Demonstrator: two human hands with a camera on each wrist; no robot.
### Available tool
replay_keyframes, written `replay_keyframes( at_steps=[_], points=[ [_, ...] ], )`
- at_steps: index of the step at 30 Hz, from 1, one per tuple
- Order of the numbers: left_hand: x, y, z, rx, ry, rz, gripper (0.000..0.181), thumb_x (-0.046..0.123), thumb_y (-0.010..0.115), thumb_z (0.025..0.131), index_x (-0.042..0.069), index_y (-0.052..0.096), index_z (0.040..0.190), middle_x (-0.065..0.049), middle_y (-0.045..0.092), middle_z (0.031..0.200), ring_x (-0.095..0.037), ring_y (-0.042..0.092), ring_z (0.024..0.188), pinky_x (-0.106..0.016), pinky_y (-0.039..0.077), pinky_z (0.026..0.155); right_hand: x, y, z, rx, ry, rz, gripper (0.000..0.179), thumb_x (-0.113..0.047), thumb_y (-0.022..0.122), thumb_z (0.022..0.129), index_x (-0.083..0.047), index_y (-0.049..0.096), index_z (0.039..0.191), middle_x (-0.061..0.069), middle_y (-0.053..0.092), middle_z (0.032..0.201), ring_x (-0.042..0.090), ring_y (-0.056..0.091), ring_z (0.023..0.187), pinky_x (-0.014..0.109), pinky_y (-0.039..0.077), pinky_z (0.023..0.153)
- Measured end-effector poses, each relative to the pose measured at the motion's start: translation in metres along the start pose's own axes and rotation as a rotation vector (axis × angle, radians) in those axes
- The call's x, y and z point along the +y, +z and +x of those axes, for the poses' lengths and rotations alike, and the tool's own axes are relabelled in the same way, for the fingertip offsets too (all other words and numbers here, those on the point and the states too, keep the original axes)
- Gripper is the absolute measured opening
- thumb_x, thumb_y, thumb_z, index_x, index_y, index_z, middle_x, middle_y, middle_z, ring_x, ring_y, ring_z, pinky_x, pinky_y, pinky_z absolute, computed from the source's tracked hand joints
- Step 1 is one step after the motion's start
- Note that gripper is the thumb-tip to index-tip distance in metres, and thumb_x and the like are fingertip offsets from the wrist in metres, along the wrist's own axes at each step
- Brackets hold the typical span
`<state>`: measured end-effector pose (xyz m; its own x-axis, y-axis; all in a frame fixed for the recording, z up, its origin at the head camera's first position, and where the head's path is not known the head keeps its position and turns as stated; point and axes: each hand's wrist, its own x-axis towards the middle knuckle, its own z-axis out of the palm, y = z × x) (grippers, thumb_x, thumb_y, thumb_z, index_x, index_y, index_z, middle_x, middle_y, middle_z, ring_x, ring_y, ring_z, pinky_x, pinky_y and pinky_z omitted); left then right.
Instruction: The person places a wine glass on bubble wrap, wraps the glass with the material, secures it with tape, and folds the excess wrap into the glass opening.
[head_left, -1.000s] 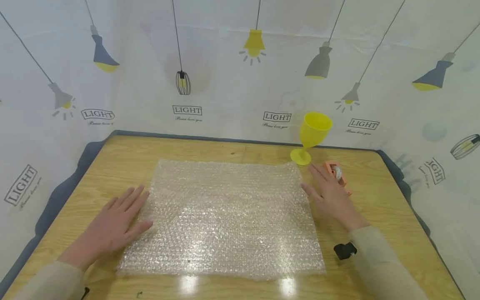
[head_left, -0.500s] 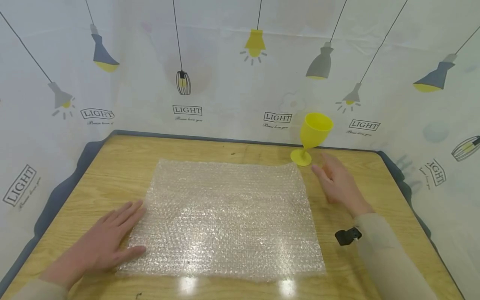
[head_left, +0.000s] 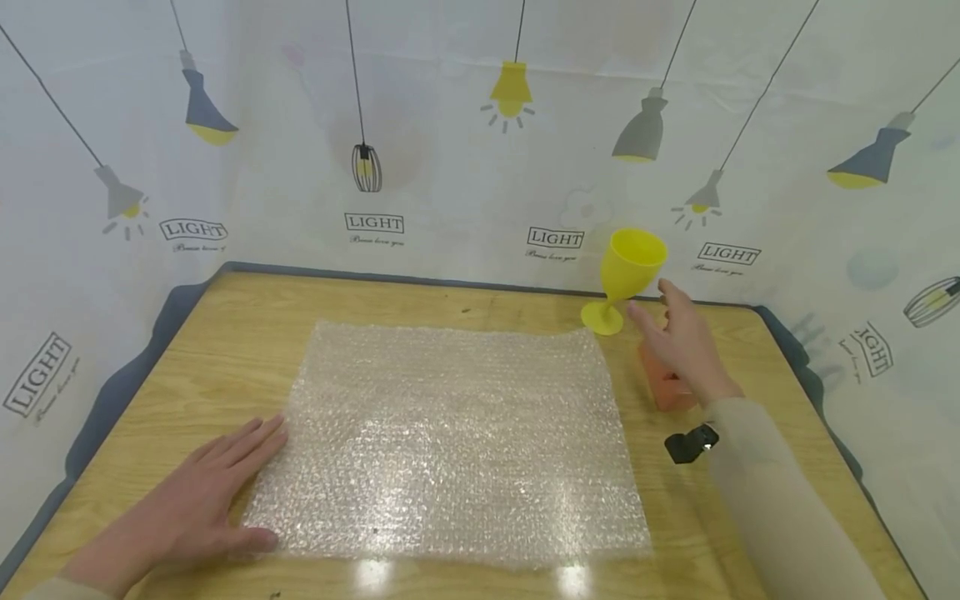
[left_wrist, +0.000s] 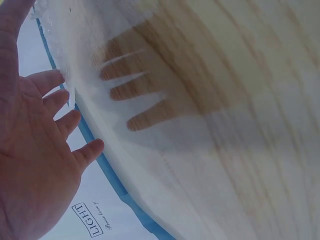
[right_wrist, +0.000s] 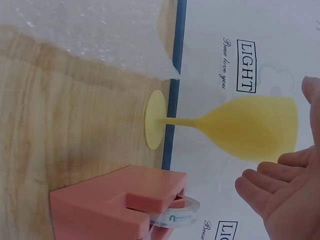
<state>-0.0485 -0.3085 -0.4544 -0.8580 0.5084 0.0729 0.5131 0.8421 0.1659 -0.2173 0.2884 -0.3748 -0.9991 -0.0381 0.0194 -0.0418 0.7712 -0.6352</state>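
Note:
A clear sheet of bubble wrap point(head_left: 450, 433) lies flat on the wooden table. At its left edge is my left hand point(head_left: 198, 500), palm down with straight, spread fingers and holding nothing; the left wrist view shows the open palm point(left_wrist: 40, 140). Upright beyond the sheet's far right corner stands a yellow plastic goblet point(head_left: 632, 265). My right hand point(head_left: 686, 350) is just right of the goblet, thumb and fingers apart near its bowl. The right wrist view shows its fingers extended beside the goblet point(right_wrist: 255, 127), gripping nothing.
A coral-pink tape dispenser point(head_left: 660, 379), partly hidden under my right hand in the head view, carries a roll of clear tape point(right_wrist: 180, 212). Beyond the table's far edge hangs a white curtain point(head_left: 450, 167) printed with lamps.
My right hand has moved away from the sheet's right edge, up over the tape dispenser and close to the goblet. My left hand has slid nearer me along the sheet's left edge.

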Motion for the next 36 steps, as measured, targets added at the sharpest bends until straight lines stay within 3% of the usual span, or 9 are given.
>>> replay_keyframes(
  at_steps=[4,6,8,11,14,16,18,22,36],
  points=[
    [0.001,0.000,0.000,-0.046,-0.039,-0.028,0.117,0.081,0.068,0.075,0.013,0.032,0.163,-0.007,0.025,0.171,-0.035,0.027,0.154,-0.050,0.009,0.128,0.000,-0.002,0.008,0.029,0.012,0.048,0.103,-0.070,0.047,0.098,0.000,0.010,0.164,0.028,0.020,0.167,0.050,0.033,0.146,0.068,0.034,0.115],
    [0.001,0.000,0.000,-0.064,-0.049,-0.030,0.118,0.084,0.066,0.075,0.013,0.031,0.163,-0.007,0.025,0.171,-0.035,0.026,0.154,-0.062,0.026,0.119,0.000,-0.003,0.012,0.043,0.017,0.068,0.106,-0.072,0.049,0.096,0.000,0.009,0.164,0.027,0.019,0.168,0.048,0.032,0.148,0.067,0.034,0.116],
    [0.001,0.000,0.001,-0.073,-0.050,-0.026,0.118,0.085,0.064,0.075,0.014,0.031,0.163,-0.008,0.026,0.170,-0.035,0.026,0.154,-0.065,0.032,0.114,-0.001,-0.003,0.016,0.057,0.022,0.075,0.109,-0.072,0.051,0.095,-0.001,0.006,0.164,0.026,0.018,0.168,0.048,0.030,0.148,0.067,0.034,0.116],
    [0.001,0.001,0.001,-0.076,-0.048,-0.020,0.118,0.085,0.063,0.076,0.014,0.029,0.164,-0.008,0.026,0.170,-0.035,0.025,0.155,-0.064,0.031,0.115,-0.004,-0.003,0.020,0.088,0.012,0.063,0.109,-0.069,0.054,0.096,0.001,0.005,0.163,0.028,0.018,0.168,0.048,0.031,0.148,0.067,0.035,0.116],
    [0.001,0.002,0.000,-0.077,-0.047,-0.014,0.118,0.085,0.063,0.076,0.014,0.028,0.164,-0.009,0.026,0.170,-0.034,0.025,0.155,-0.054,0.011,0.127,-0.007,-0.002,0.025,0.120,0.005,0.052,0.108,-0.066,0.057,0.096,0.003,0.007,0.162,0.029,0.020,0.167,0.048,0.032,0.148,0.066,0.035,0.116],
    [0.001,0.002,0.000,-0.085,-0.050,-0.007,0.118,0.085,0.062,0.077,0.014,0.027,0.164,-0.009,0.026,0.170,-0.034,0.025,0.155,-0.050,0.006,0.128,-0.009,-0.002,0.028,0.131,0.009,0.058,0.108,-0.065,0.059,0.096,0.003,0.008,0.162,0.030,0.020,0.166,0.048,0.032,0.148,0.065,0.035,0.116],
    [0.001,0.002,0.001,-0.085,-0.050,-0.004,0.119,0.085,0.062,0.076,0.013,0.028,0.164,-0.009,0.028,0.170,-0.036,0.027,0.154,-0.054,0.009,0.127,-0.010,-0.001,0.031,0.138,0.014,0.060,0.109,-0.065,0.060,0.095,0.002,0.008,0.162,0.030,0.020,0.166,0.048,0.032,0.148,0.066,0.035,0.116],
    [0.002,0.002,0.003,-0.082,-0.040,0.000,0.119,0.086,0.063,0.075,0.011,0.031,0.163,-0.010,0.031,0.168,-0.038,0.031,0.151,-0.065,0.033,0.113,-0.010,0.000,0.038,0.144,0.029,0.067,0.110,-0.063,0.063,0.094,0.001,0.007,0.162,0.031,0.020,0.166,0.049,0.030,0.149,0.065,0.035,0.116],
    [0.004,-0.001,0.010,-0.107,-0.028,-0.008,0.121,0.087,0.060,0.075,0.005,0.034,0.160,-0.015,0.034,0.166,-0.042,0.035,0.148,-0.066,0.035,0.113,-0.011,0.008,0.056,0.163,0.116,0.156,0.121,-0.064,0.066,0.091,0.000,-0.008,0.163,0.032,0.018,0.166,0.047,0.027,0.151,0.062,0.032,0.120]
  ],
)
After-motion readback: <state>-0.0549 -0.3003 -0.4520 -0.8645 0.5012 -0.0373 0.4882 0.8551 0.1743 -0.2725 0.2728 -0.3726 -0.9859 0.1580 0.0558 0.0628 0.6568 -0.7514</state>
